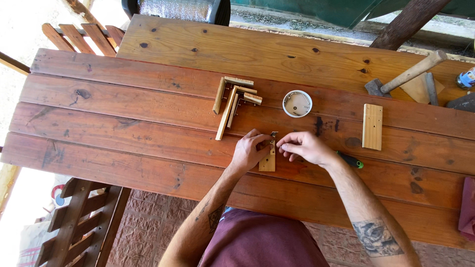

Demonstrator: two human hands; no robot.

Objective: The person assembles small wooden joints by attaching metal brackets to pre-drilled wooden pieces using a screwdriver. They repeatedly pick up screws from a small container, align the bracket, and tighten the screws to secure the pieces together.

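the left hand and the right hand meet over a small wooden block that lies flat on the table, near the front edge, just before the person. the fingers of the left hand are closed around the upper end of the block and pinch a small metal piece there; it looks like a bracket or hinge, but it is too small to tell. the fingers of the right hand are curled and their tips press at the same piece from the other side, so both hands grip the same spot.

about the progress, my judgement is this: a group of wooden strips behind the hands is already joined in corner shapes with small metal parts, so some pieces seem finished. the block in the hands seems only at the fitting of its metal part. one more flat wooden piece lies apart at the right, with no metal part that i can see, so it probably waits for its turn.

a round white container stands between the strips and that piece, open, with small parts inside. a tool with a green and black handle lies just beside the right wrist, not held. a hammer rests at the far right corner, well apart.
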